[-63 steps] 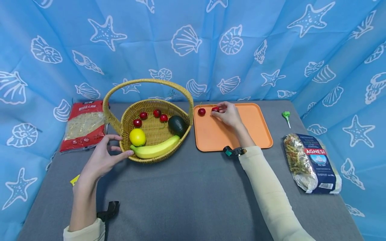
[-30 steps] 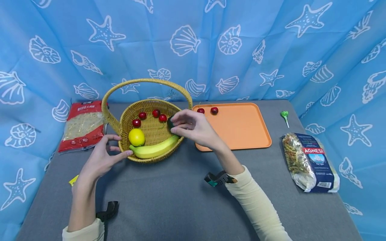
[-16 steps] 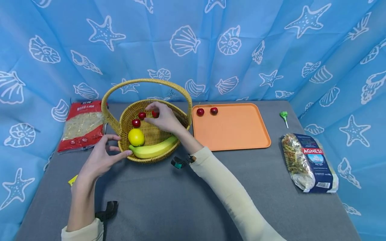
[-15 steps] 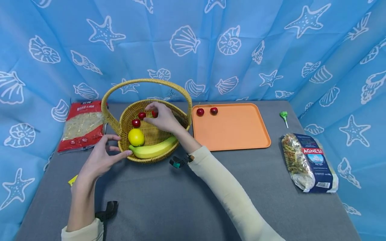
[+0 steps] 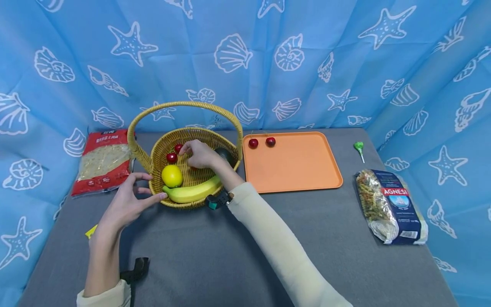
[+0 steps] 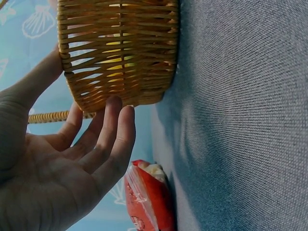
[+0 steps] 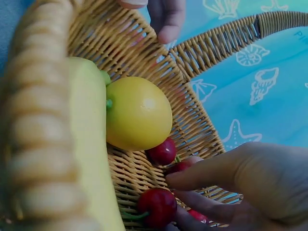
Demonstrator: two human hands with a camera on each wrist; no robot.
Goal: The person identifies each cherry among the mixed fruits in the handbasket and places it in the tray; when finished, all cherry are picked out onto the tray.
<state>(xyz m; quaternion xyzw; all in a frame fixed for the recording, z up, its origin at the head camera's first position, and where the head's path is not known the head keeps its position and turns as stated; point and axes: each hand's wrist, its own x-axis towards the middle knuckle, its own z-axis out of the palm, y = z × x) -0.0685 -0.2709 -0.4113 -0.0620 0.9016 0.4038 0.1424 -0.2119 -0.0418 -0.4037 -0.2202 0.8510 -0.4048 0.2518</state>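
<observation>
Wicker basket (image 5: 197,135), one: on the grey table (image 5: 199,256), left of the orange tray (image 5: 295,166); contains banana (image 5: 193,191), yellow fruit (image 5: 171,176), dark fruit (image 5: 225,155), cherries (image 5: 171,158). Left hand (image 5: 130,200): spread, thumb and fingertips touching the basket's left side. Right hand (image 5: 202,155): inside, fingers bent beside a stemmed cherry (image 7: 157,208); whether pinching, I cannot tell. Tray: two more cherries (image 5: 270,141).

Red cherries (image 5: 171,158), orange tray (image 5: 295,170), shell-patterned blue curtain (image 5: 253,21)

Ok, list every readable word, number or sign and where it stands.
"AGNESI": navy-and-clear plastic pasta bag; its finer print is too small.
Red-and-clear plastic bag: characters too blurred to read.
Blue seashell-print cloth: faint letters, unreadable.
</observation>
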